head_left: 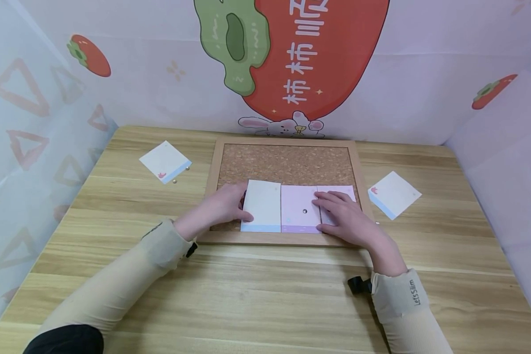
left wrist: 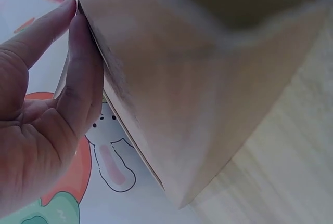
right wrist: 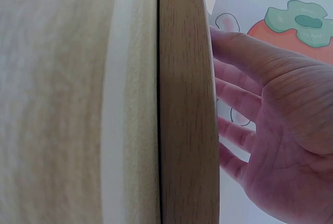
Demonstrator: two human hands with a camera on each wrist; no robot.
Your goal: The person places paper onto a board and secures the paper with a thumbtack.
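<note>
A wood-framed cork board (head_left: 287,163) lies on the table with three paper notes side by side across its lower part. My left hand (head_left: 223,205) pinches the left edge of the white note (head_left: 263,204) with the blue bottom strip, thumb on top. Next to it is a purple note (head_left: 293,202) with a small round pushpin (head_left: 305,211) on it. My right hand (head_left: 346,219) rests its extended fingers on the right-hand purple note (head_left: 336,188), partly covering it. The left wrist view shows thumb and fingertips meeting at a thin edge.
One white note (head_left: 164,160) lies on the table at the left, with small round pins (head_left: 174,181) near it. Another white note (head_left: 394,195) lies right of the board, with a small pin (head_left: 377,222) close by. A printed cloth (head_left: 150,83) stands behind the table.
</note>
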